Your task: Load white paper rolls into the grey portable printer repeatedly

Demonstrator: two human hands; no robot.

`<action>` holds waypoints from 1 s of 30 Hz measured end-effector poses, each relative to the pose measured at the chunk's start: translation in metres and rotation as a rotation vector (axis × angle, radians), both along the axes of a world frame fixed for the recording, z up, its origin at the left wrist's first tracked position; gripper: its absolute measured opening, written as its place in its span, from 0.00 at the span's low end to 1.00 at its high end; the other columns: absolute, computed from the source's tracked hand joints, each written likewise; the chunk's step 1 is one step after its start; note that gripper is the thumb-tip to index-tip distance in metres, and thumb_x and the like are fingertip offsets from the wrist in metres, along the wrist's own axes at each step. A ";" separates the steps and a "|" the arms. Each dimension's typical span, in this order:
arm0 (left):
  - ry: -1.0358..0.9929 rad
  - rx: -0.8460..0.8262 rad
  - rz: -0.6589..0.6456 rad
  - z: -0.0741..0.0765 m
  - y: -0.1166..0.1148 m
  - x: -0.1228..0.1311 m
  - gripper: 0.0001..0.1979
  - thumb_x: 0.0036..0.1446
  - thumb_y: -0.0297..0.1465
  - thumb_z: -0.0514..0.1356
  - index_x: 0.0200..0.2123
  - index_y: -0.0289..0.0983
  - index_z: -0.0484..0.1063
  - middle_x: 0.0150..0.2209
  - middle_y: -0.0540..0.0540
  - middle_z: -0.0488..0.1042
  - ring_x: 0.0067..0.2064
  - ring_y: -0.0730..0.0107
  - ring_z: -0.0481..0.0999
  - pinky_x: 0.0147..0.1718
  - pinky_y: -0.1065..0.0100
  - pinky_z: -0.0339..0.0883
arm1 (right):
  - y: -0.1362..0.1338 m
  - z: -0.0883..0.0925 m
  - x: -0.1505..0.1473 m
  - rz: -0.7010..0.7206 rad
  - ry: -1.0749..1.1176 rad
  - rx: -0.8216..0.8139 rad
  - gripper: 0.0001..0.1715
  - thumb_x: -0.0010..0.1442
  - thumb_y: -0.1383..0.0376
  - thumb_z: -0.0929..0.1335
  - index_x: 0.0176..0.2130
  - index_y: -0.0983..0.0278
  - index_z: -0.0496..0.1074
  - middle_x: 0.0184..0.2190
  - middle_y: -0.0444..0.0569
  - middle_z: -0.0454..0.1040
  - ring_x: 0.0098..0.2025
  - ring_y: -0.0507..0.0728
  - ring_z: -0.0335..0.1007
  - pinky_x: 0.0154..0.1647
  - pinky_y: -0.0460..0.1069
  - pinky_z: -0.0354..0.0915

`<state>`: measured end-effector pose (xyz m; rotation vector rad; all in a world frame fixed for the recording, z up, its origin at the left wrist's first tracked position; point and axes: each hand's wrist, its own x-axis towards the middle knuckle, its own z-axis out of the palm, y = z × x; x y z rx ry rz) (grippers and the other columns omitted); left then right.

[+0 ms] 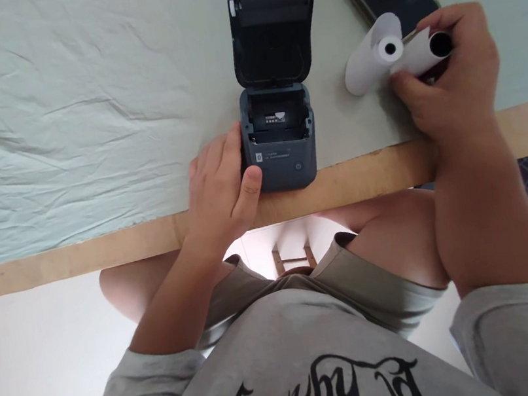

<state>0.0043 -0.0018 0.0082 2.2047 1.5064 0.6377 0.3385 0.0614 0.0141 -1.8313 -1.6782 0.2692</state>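
Printer (283,163), dark blue-grey, lid (273,41) open

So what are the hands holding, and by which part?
The right hand holds the dark-centred white roll by its curved side. The left hand only rests against the left side of the open printer.

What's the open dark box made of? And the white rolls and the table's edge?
The box is probably hard plastic, dull and smooth, with neatly rounded corners. The white rolls look like matte paper: thin ends curl loose. The table's edge seems bare wood, tan and a bit blotchy.
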 end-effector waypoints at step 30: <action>-0.011 -0.037 -0.010 -0.005 0.000 -0.004 0.44 0.73 0.59 0.33 0.75 0.38 0.61 0.65 0.31 0.74 0.63 0.40 0.74 0.61 0.48 0.65 | -0.019 0.033 -0.065 0.013 -0.271 0.131 0.28 0.52 0.64 0.77 0.53 0.65 0.79 0.45 0.53 0.83 0.60 0.71 0.75 0.68 0.68 0.60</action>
